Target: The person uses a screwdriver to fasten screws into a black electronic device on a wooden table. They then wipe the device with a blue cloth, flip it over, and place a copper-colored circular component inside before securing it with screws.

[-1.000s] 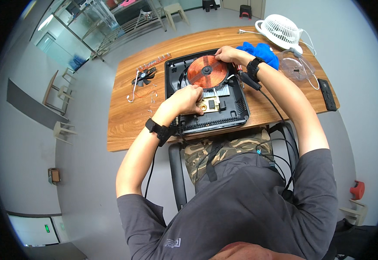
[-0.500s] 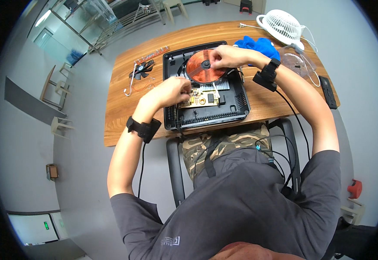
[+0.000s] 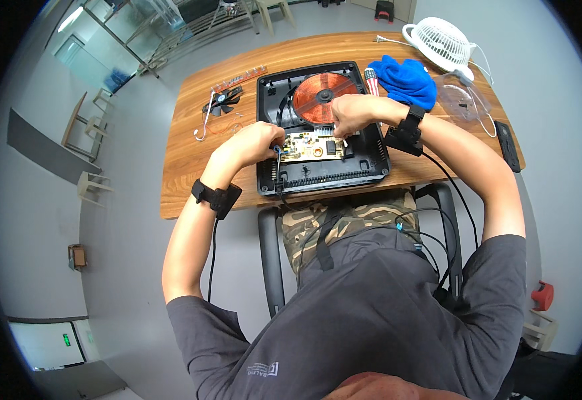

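Observation:
A black induction cooker base [image 3: 324,181] lies uncovered on the wooden table. Its round copper coil [image 3: 314,90] fills the upper part, and a tan circuit board [image 3: 304,150] sits below, nearer to me. At the board's left end, my left hand [image 3: 259,143] is closed with fingertips together beside some blue wires [image 3: 277,151]; what they pinch is hidden. My right hand [image 3: 355,113] is closed too, fingers pointing down over the board's upper right end, below the coil. Whatever it grips is too small to name. Part of a silvery heat sink [image 3: 323,131] shows beside it.
Left of the base lie a black fan [image 3: 223,101], thin wires and an orange strip [image 3: 239,78]. On the right are a screwdriver with a striped handle [image 3: 371,81], a blue cloth [image 3: 407,81], a white fan [image 3: 439,44], a clear plastic dish [image 3: 461,100] and a black bar [image 3: 506,147].
My right hand has come down from the coil's middle to the upper right of the circuit board. My left hand has shifted slightly left and down, uncovering more of the board and the blue wires.

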Demonstrator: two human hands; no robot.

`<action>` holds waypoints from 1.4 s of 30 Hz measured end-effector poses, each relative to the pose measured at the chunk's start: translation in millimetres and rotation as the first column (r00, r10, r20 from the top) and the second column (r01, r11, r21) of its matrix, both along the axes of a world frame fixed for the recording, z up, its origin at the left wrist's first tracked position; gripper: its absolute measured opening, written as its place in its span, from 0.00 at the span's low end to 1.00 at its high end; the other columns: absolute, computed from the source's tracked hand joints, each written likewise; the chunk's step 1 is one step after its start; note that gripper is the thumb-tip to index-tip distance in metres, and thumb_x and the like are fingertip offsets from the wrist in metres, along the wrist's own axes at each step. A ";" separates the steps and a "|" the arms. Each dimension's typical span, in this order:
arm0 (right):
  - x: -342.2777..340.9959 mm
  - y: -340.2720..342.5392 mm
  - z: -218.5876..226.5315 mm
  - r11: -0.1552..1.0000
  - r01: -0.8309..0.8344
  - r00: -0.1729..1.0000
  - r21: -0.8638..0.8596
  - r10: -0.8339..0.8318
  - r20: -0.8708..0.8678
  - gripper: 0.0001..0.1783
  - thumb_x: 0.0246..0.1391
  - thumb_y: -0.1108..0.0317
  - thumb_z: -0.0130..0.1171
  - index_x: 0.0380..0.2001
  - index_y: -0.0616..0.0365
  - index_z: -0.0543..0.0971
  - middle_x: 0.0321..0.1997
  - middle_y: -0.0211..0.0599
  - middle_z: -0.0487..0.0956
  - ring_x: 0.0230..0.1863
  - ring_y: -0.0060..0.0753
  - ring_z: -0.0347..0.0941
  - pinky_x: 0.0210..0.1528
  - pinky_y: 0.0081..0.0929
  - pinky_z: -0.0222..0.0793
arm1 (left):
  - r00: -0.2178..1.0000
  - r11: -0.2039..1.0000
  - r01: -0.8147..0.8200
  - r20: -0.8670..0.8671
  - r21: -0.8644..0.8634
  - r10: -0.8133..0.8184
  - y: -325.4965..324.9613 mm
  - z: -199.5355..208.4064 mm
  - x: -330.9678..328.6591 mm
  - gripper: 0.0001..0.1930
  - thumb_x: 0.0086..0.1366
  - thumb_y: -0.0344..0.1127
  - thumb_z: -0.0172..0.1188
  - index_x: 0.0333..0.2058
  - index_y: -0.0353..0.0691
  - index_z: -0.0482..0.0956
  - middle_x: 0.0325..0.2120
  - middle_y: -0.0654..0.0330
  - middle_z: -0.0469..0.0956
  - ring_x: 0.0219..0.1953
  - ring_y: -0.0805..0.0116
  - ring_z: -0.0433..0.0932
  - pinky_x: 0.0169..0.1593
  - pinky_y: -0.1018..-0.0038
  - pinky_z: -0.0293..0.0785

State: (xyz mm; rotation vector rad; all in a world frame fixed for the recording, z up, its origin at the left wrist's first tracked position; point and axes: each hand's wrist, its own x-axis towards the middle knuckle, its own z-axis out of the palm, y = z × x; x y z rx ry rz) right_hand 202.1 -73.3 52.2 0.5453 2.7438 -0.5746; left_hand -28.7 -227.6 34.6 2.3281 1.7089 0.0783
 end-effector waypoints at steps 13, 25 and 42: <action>-1.1 7.7 4.3 0.987 0.080 0.997 -0.136 -0.080 0.003 0.18 0.50 0.60 0.66 0.20 0.67 0.82 0.17 0.39 0.78 0.20 0.30 0.75 0.25 0.30 0.70 | 0.996 0.999 0.010 0.092 0.031 -0.013 3.3 -20.2 -1.4 0.05 0.52 0.20 0.63 0.28 0.34 0.80 0.25 0.47 0.81 0.32 0.47 0.82 0.37 0.62 0.77; 15.0 6.7 8.3 0.963 0.107 0.994 -0.246 -0.101 0.039 0.17 0.53 0.60 0.64 0.23 0.66 0.82 0.17 0.35 0.78 0.20 0.26 0.76 0.23 0.26 0.69 | 0.992 0.998 -0.030 0.127 0.053 0.023 -5.4 -20.2 -2.8 0.08 0.55 0.22 0.63 0.35 0.35 0.82 0.31 0.50 0.84 0.37 0.50 0.84 0.42 0.62 0.80; 4.3 46.5 -20.6 0.949 0.103 0.965 0.298 -0.022 -0.263 0.43 0.48 0.45 0.72 0.61 0.61 0.71 0.63 0.56 0.69 0.61 0.55 0.70 0.60 0.42 0.70 | 0.980 0.997 -0.079 0.185 0.025 0.073 -1.5 -30.2 6.5 0.08 0.60 0.25 0.64 0.38 0.32 0.79 0.30 0.47 0.84 0.36 0.49 0.85 0.41 0.62 0.80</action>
